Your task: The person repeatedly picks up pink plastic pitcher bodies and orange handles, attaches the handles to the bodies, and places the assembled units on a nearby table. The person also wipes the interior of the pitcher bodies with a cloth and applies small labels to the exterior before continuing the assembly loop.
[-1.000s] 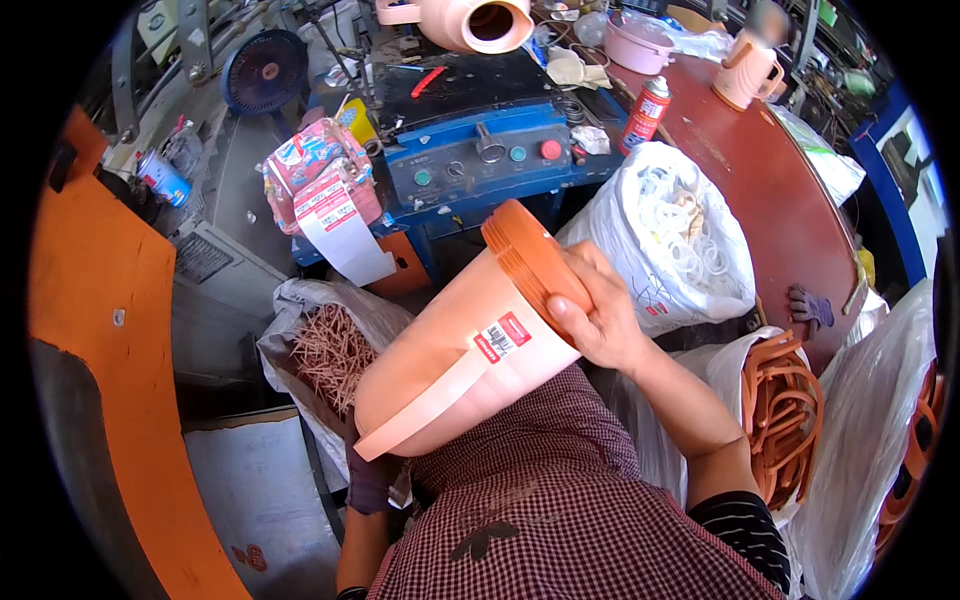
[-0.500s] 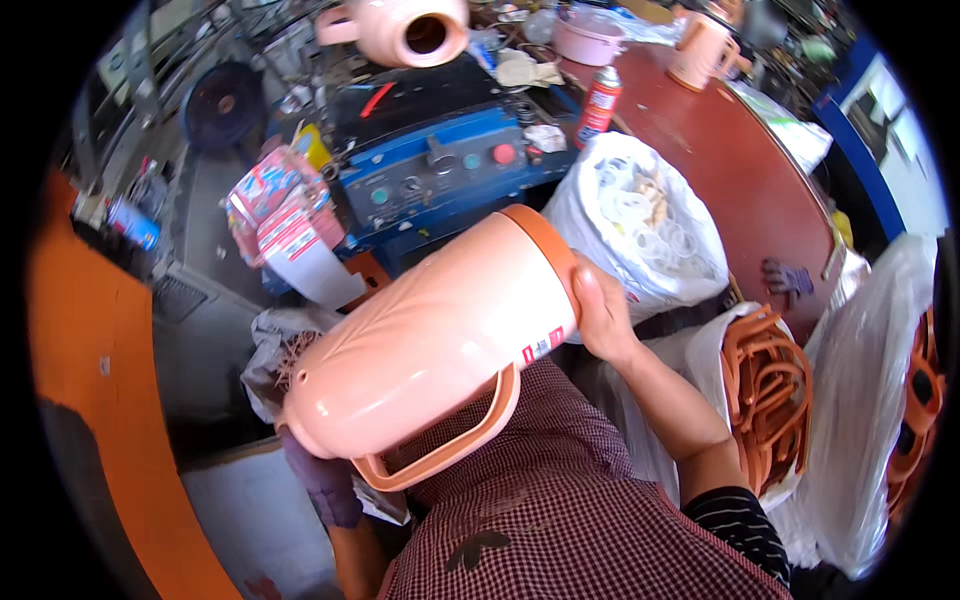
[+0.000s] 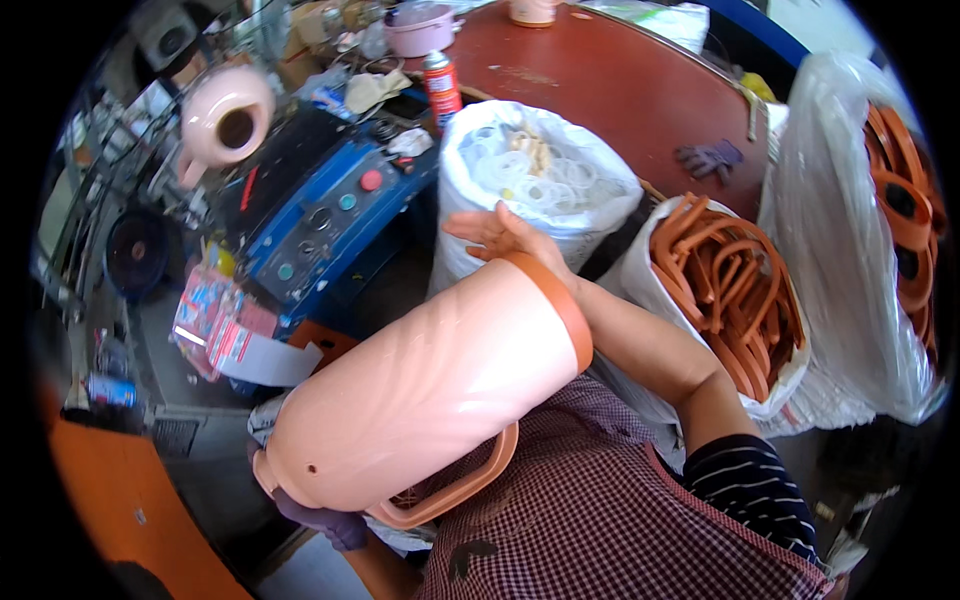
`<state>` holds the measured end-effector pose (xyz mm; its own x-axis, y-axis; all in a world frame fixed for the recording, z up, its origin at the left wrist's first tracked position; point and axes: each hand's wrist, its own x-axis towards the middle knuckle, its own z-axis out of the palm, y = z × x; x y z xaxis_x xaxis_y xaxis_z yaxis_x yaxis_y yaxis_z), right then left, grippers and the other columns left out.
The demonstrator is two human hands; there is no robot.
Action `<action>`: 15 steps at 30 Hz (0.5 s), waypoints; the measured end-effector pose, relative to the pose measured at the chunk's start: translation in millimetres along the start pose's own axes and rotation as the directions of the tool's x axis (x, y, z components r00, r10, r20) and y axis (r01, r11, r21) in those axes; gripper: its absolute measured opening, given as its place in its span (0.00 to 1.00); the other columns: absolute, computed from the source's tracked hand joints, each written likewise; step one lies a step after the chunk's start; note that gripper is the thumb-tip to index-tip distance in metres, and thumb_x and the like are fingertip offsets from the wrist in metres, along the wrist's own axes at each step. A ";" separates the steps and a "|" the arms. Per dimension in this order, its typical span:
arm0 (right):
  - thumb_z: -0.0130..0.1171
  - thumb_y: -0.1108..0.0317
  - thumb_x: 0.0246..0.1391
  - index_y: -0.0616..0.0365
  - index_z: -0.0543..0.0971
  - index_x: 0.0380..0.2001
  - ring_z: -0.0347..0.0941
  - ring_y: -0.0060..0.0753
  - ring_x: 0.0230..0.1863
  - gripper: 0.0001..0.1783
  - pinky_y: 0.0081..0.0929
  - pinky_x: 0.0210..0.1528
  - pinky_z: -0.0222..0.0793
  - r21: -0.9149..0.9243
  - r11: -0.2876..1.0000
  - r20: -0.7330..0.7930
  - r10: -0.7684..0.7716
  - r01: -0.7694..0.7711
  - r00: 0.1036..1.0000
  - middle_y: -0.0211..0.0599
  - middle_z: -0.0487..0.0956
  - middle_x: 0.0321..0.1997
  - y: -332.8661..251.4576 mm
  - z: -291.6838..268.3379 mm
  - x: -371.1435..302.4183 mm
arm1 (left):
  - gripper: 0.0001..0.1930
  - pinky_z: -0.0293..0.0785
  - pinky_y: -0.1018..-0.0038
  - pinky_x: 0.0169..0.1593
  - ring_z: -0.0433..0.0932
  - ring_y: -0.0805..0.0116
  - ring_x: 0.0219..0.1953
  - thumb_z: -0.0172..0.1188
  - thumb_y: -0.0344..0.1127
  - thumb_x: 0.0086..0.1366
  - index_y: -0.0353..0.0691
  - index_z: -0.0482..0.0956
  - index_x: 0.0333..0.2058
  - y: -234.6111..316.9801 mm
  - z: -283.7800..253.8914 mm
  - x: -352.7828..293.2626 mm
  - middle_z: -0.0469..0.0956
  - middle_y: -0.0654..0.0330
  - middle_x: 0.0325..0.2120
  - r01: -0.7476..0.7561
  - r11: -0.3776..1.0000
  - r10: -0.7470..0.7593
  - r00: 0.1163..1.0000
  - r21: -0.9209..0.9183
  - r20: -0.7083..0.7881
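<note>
A pink thermos jug body [image 3: 420, 385] lies slantwise across my lap, its brown base ring [image 3: 553, 310] up to the right and its narrow end down to the left. Its pink-brown handle [image 3: 470, 492] faces my checked apron. My left hand [image 3: 330, 520], in a purple glove, grips the narrow end from below, the fingers partly hidden. Bare and with fingers apart, my right hand [image 3: 505, 238] is past the base ring, in front of a white sack [image 3: 470, 240] of clear plastic rings [image 3: 545, 190]. Nothing shows in it; the forearm passes behind the base.
A second pink jug body [image 3: 225, 110] sits on the blue machine [image 3: 330, 225]. A red spray can [image 3: 441, 88] stands by the red-brown table [image 3: 610, 95], where a purple glove [image 3: 710, 158] lies. Sacks of brown handles [image 3: 730, 290] and brown plastic parts [image 3: 900, 210] are at right.
My right hand has let go of the base and moved up toward the sack of rings. The jug has rolled, hiding its label. The view has swung to the right.
</note>
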<state>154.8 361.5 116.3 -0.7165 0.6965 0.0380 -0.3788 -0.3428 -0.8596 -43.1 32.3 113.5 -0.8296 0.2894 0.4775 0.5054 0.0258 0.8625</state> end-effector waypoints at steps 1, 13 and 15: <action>0.37 0.44 0.67 0.61 0.76 0.51 0.70 0.33 0.53 0.31 0.36 0.60 0.59 -0.107 0.994 -0.106 -0.016 0.005 0.994 0.40 0.76 0.53 1.4 -9.5 -3.0 | 0.30 0.63 0.62 0.62 0.68 0.57 0.59 0.46 0.48 0.69 0.30 0.61 0.61 0.6 1.5 5.4 0.67 0.50 0.58 0.093 0.987 -0.087 0.995 -0.133 0.054; 0.59 0.59 0.52 0.58 0.78 0.40 0.77 0.50 0.41 0.16 0.42 0.44 0.74 -0.432 -0.647 -0.412 -0.478 -0.628 0.776 0.46 0.80 0.35 -185.7 -220.5 -207.8 | 0.42 0.65 0.61 0.60 0.66 0.56 0.58 0.62 0.48 0.60 0.29 0.54 0.64 12.4 24.4 36.2 0.64 0.45 0.58 0.171 0.982 -0.190 0.824 0.085 0.534; 0.59 0.59 0.53 0.57 0.77 0.38 0.78 0.52 0.36 0.14 0.44 0.41 0.74 -0.438 -0.620 -0.477 -0.454 -0.651 0.753 0.46 0.81 0.31 -198.1 -219.7 -199.4 | 0.55 0.63 0.61 0.62 0.64 0.54 0.61 0.70 0.57 0.49 0.30 0.51 0.65 30.2 24.3 40.6 0.61 0.45 0.61 0.115 0.993 -0.062 0.692 -0.024 0.719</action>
<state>501.4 429.0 167.1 -0.0883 0.9805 0.1758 0.9580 0.0353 0.2847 -55.7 68.1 154.9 -0.4352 0.8866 0.1563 0.4012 0.0355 0.9153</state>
